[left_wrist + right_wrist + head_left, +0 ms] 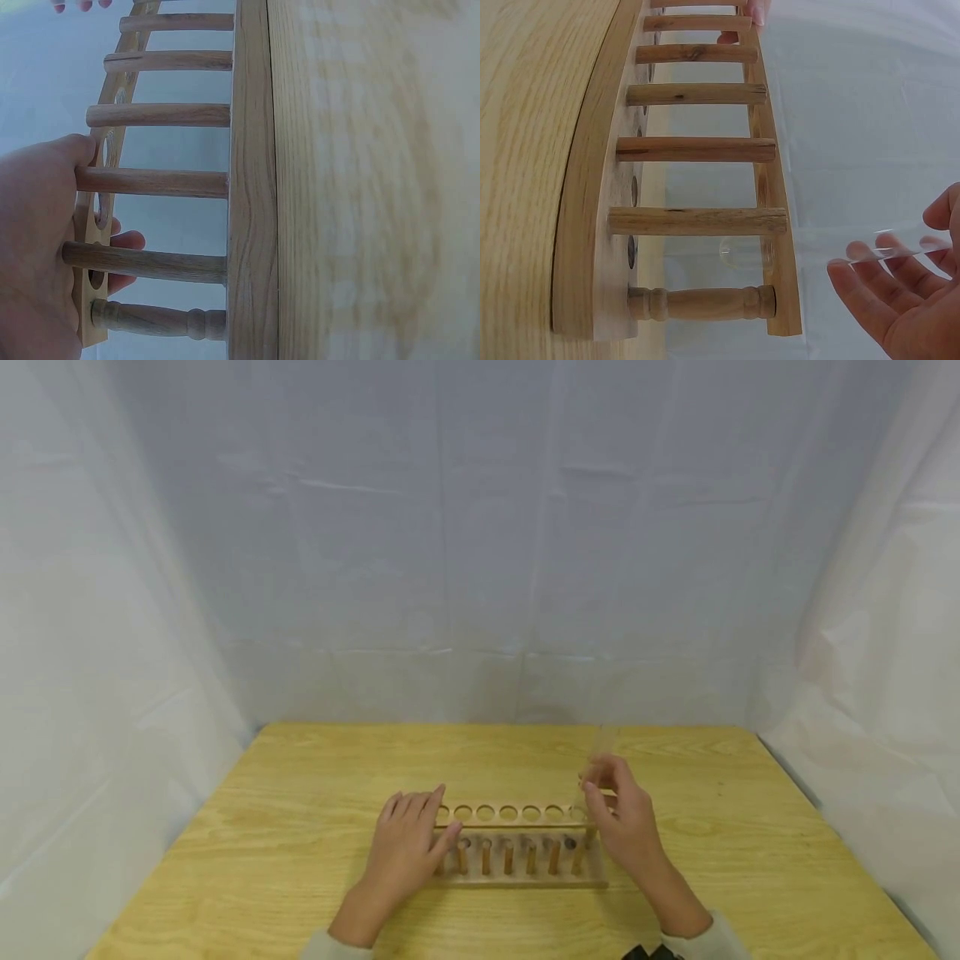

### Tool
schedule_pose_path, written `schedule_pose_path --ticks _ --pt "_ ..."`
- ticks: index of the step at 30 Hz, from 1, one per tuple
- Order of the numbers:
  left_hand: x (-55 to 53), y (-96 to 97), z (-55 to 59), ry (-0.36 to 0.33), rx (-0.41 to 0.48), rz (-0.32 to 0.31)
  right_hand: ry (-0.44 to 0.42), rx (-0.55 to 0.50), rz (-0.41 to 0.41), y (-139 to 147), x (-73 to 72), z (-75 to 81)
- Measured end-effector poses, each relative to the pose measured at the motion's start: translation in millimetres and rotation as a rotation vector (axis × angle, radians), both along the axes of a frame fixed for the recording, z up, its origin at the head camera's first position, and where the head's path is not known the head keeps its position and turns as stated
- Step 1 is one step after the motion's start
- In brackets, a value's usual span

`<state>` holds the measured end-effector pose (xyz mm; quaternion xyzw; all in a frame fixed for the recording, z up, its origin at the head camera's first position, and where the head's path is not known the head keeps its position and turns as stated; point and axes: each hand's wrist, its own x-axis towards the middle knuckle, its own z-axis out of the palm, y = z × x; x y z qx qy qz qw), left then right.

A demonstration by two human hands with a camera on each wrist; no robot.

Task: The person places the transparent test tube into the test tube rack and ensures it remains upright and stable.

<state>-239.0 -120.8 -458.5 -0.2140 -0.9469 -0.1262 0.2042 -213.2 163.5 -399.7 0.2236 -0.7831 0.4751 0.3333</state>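
A wooden test tube rack [525,883] stands upright on the table, with a row of round holes along its upper bar [771,180] and a row of pegs below. My left hand [408,839] grips the rack's left end, thumb in front of the upper bar and fingertips [129,240] behind it. At the right end, my right hand [626,814] holds a clear glass test tube [817,238] between thumb and fingers. The tube's rounded lower end shows beneath the upper bar in the right wrist view, passed through the end hole. Its upper part rises above my fingers.
The rack sits on a yellow wood-grain table [315,777]. Pale sheeting [480,568] hangs behind the table and along both sides. A turned end post [712,304] joins the rack's base and upper bar. A small black object [652,952] shows near my right sleeve.
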Motion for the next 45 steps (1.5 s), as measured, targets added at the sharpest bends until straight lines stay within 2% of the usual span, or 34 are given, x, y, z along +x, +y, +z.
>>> schedule_pose_path --ticks 4,6,17,29,45 --pt "-0.5 -0.3 -0.5 -0.009 -0.004 0.0 -0.023 0.011 -0.028 5.9 -10.3 -14.7" --pt "-0.9 -0.4 -0.5 -0.011 -0.006 0.001 -0.031 0.022 -0.041 7.1 -11.6 -17.0" --pt "2.1 0.8 1.8 -0.023 -0.004 0.005 -0.038 0.035 -0.021 -3.9 12.1 11.2" --pt "1.8 2.1 1.6 -0.018 0.002 0.011 -0.028 0.043 -0.015 -1.1 7.0 7.7" --pt "2.4 1.9 1.5 -0.028 0.004 0.017 -0.036 0.057 -0.024 -1.6 8.2 7.4"
